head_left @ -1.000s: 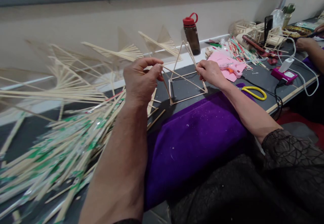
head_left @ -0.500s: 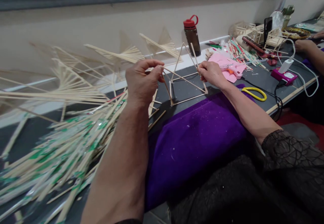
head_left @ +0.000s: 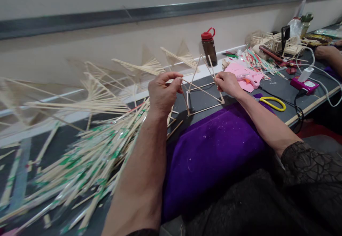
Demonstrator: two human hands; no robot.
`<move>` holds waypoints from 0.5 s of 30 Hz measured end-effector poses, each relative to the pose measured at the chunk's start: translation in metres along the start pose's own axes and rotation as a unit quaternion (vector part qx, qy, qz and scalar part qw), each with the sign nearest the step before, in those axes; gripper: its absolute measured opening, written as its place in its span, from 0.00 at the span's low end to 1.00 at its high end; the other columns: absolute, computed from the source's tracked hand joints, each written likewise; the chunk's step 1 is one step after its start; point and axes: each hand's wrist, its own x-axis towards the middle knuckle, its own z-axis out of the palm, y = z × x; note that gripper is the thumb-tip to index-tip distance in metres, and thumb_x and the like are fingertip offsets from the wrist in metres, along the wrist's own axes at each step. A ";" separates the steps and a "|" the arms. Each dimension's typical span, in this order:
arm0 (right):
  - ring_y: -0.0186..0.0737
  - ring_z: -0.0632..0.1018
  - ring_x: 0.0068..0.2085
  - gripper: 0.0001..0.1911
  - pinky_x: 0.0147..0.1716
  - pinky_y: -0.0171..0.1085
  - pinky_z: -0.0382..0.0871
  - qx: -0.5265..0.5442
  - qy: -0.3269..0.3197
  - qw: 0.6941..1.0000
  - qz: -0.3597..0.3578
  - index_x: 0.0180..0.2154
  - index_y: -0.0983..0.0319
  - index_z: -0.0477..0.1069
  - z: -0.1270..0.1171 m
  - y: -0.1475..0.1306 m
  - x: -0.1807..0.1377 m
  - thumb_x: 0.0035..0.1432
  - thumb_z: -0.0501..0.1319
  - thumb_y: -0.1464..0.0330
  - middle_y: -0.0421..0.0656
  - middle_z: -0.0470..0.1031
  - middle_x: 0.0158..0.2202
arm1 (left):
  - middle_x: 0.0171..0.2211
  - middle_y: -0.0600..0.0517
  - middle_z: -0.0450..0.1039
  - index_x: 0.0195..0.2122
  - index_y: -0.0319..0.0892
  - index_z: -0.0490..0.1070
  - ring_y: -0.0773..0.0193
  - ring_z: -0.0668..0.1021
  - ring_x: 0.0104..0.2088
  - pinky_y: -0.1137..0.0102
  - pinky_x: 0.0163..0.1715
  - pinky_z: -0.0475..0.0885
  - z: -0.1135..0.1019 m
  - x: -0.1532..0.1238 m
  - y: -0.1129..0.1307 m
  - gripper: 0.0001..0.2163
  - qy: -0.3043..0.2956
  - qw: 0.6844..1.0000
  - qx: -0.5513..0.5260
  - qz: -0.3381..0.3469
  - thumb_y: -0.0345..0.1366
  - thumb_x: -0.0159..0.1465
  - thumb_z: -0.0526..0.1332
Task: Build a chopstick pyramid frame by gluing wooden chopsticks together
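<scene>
A small open frame of thin wooden sticks (head_left: 206, 108) stands on the dark tabletop between my hands. My left hand (head_left: 165, 90) is closed in a pinch at the upper left end of a slanting stick (head_left: 201, 89), which runs down to the frame's right front corner. On the far side, my right hand (head_left: 227, 83) pinches a near-upright stick (head_left: 211, 63) at the frame's right side; its top pokes up above the fingers. My fingertips hide the points where they grip. Folded purple cloth (head_left: 213, 147) lies in front of the frame.
Bagged wooden sticks (head_left: 107, 150) cover the table's left. Twisted stick models (head_left: 101, 97) line the wall. A red-capped bottle (head_left: 208, 49), pink glue gun (head_left: 248, 80), yellow-handled scissors (head_left: 274, 104) and magenta power adapter (head_left: 304, 85) with cables stand rightward. Another person's hand (head_left: 327, 54) shows far right.
My view has swung left and up, so everything sits further right and lower in the picture. Both hands keep their pinches, with little visible movement relative to the frame.
</scene>
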 end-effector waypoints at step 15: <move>0.39 0.80 0.38 0.10 0.42 0.36 0.69 -0.058 0.015 0.998 -0.029 0.36 0.64 0.79 0.001 -0.003 -0.006 0.65 0.59 0.70 0.45 0.82 0.35 | 0.28 0.55 0.75 0.35 0.43 0.79 0.71 0.74 0.22 0.77 0.19 0.67 -0.001 0.002 -0.003 0.06 -0.005 1.000 -0.003 0.009 0.34 0.57 0.64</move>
